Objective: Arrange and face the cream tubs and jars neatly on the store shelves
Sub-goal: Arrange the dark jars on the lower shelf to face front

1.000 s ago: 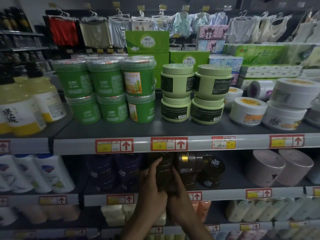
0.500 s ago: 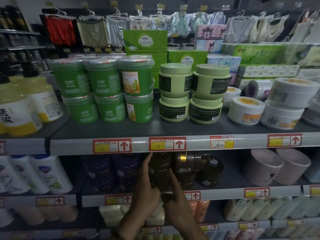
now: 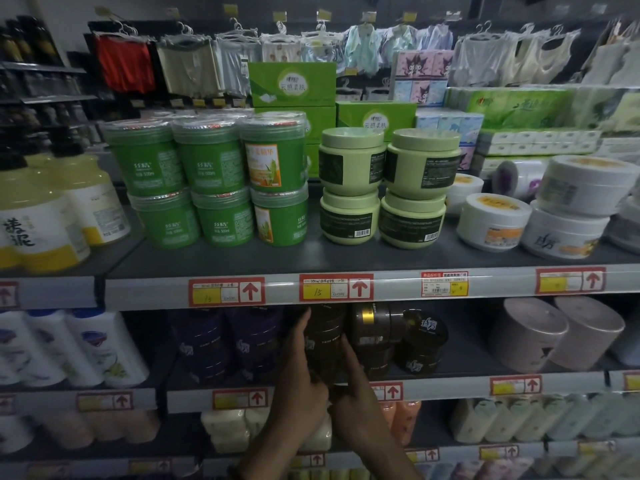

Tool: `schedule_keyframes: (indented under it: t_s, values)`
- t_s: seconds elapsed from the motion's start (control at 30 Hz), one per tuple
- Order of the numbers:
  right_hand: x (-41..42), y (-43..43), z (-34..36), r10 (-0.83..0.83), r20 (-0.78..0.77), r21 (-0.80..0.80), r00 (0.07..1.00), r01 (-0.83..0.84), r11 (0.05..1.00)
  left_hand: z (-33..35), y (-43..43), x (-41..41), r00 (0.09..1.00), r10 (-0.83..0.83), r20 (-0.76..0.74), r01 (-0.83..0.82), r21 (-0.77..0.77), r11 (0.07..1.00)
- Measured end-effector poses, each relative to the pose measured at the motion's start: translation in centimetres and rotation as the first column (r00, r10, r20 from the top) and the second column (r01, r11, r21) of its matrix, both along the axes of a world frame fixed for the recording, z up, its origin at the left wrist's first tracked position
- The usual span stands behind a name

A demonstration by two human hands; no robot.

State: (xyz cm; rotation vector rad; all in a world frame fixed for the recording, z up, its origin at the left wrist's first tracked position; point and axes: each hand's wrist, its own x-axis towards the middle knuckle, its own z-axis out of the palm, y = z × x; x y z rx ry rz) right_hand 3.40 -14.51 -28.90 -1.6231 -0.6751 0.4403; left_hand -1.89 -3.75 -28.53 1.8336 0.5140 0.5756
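A stack of dark brown cream jars stands on the second shelf, under the price strip. My left hand reaches up from below, one straight digit lying along the stack's left side and the other fingers curled low in front. My right hand touches the stack's right side with a straight index finger. More brown and black jars sit just to the right, one with a gold band. Purple jars stand to the left. Green tubs and pale green jars are stacked on the shelf above.
White tubs sit at the upper shelf's right end and yellow bottles at its left. Grey tubs lie tipped on the second shelf's right, white bottles on its left. Tissue boxes and hanging clothes fill the back.
Both hands stayed at the brown jar stack. Their close hold on its sides has loosened to straight fingers touching it. The view shifted slightly.
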Motion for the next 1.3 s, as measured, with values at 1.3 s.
schedule_keyframes:
  t_s: [1.3]
  values:
    - [-0.2, -1.2, 1.1, -0.096, -0.071, -0.062, 0.993, 0.092, 0.994, 1.6, -1.7, -0.8, 0.991, 0.123, -0.049, -0.113, 0.168, 0.979]
